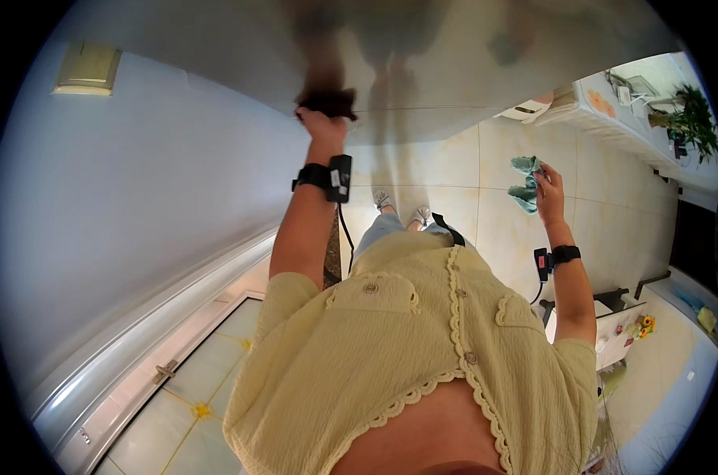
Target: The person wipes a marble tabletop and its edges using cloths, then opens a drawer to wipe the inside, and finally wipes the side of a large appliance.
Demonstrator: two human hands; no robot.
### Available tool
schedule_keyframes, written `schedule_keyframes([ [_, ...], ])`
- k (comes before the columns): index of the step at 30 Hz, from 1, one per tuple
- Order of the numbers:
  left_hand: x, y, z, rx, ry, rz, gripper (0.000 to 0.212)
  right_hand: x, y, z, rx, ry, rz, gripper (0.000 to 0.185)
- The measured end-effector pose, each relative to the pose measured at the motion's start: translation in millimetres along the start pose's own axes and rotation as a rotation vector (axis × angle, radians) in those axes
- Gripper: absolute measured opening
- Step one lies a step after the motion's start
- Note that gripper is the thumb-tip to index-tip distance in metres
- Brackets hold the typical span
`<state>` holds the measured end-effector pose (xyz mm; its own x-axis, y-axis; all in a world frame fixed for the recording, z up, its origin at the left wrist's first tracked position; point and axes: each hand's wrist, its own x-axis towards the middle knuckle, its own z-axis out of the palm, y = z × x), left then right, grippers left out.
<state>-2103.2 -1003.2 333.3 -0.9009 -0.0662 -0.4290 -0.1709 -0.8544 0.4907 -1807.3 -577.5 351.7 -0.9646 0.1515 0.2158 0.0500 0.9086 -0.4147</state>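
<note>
My left hand [323, 123] presses a dark brown cloth [329, 103] against a glossy grey panel [442, 77], which reflects my body and arms. The kind of panel cannot be told. Out to the right, my right hand [550, 193] grips a crumpled green cloth [528, 185] between thumb and fingers, held in the air above the tiled floor. A black strap with a small device sits on each wrist.
A pale wall [157, 154] with a wall switch [87, 68] stands at the left. A door with a metal handle [165, 371] lies lower left. At the right are a covered table [626, 119] with a potted plant [694, 122], and another table [617, 338] with flowers.
</note>
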Motion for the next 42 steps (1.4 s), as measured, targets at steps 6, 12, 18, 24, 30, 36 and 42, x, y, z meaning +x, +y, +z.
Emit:
schedule_keyframes([
  [6,-86.5,-36.7,87.1,-0.067,-0.253,-0.174,0.046,-1.0,-0.6,-0.6,-0.006,0.015,-0.004,0.029],
  [12,-75.1,60.2,93.4,-0.108,-0.294,-0.076,0.050,-2.5,2.4,4.0,0.001,0.078,-0.030,0.033],
  [18,-80.9,95.4,112.8,0.168,-0.104,0.453,0.063,-8.8,3.6,1.5,0.053,0.107,-0.026,0.034],
  [24,-82.0,99.0,118.5,0.375,-0.085,0.795,0.069,-9.3,-2.8,-4.0,0.118,0.168,-0.027,0.032],
  [30,-85.1,142.8,134.9,0.545,-0.110,0.881,0.072,-15.0,4.3,-5.3,0.197,0.242,-0.018,0.033],
  [36,-72.1,138.8,125.6,0.687,0.006,0.998,0.073,1.0,6.7,-20.7,0.277,0.442,0.078,0.033],
  [42,-55.5,125.0,106.2,0.785,0.022,1.009,0.075,-0.1,8.0,-8.9,1.033,0.674,0.502,0.030],
])
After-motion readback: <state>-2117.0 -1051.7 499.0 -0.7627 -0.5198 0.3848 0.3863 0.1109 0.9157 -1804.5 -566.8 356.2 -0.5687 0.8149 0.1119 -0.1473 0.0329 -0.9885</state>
